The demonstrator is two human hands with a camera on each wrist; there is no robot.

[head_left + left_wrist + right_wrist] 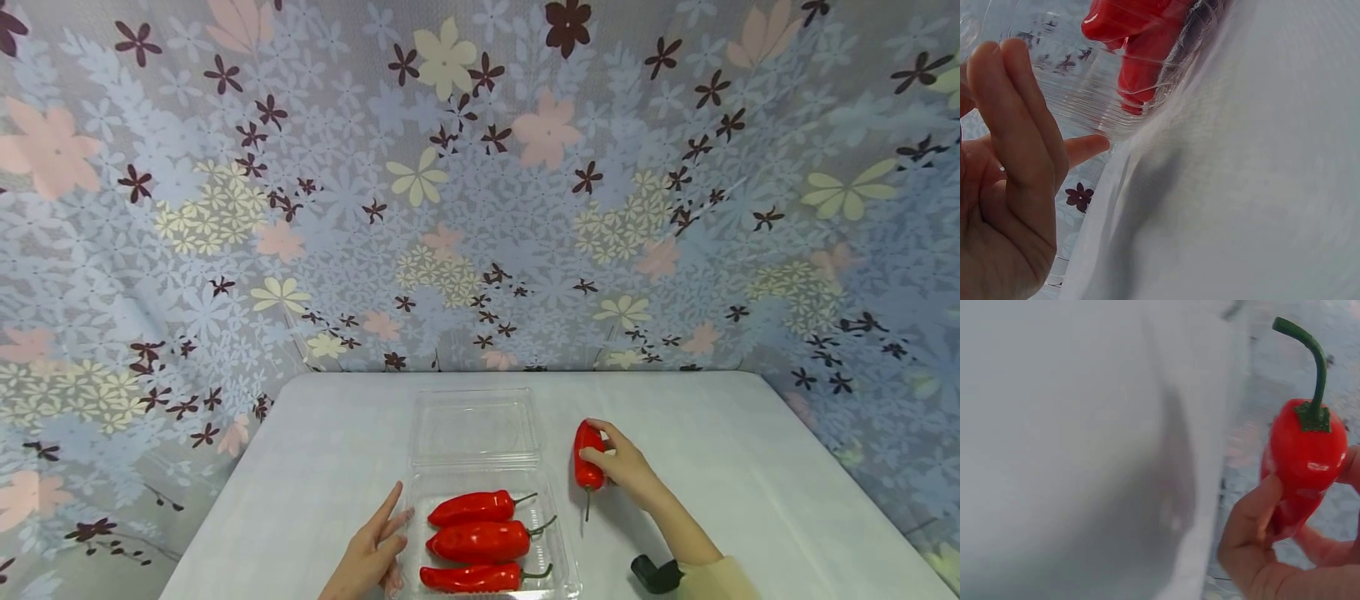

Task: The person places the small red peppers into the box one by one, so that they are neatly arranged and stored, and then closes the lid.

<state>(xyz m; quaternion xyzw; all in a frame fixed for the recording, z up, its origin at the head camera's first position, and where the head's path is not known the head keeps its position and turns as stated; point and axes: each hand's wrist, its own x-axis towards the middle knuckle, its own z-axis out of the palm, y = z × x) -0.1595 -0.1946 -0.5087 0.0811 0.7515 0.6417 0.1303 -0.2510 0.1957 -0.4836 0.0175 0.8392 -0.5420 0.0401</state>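
Three red peppers (pixel 480 542) lie side by side in a clear plastic clamshell box (pixel 564 542), their green stems toward the right. The box's lid (pixel 474 429) is folded back, away from the person. At the box's left side is my left hand (pixel 367 554), its fingers fairly straight; in the left wrist view the fingertips are at the ribbed plastic wall. To the right of the box, my right hand (pixel 621 467) grips another red pepper (pixel 1307 450) between thumb and fingers. That pepper's curved green stem points toward the person in the head view.
Everything stands on a table with a white cover (pixel 330 442). Behind and on both sides hangs a flowered cloth (pixel 480 208). A black strap or wrist device (pixel 656 575) sits at the right wrist, by a pale yellow sleeve (pixel 716 581).
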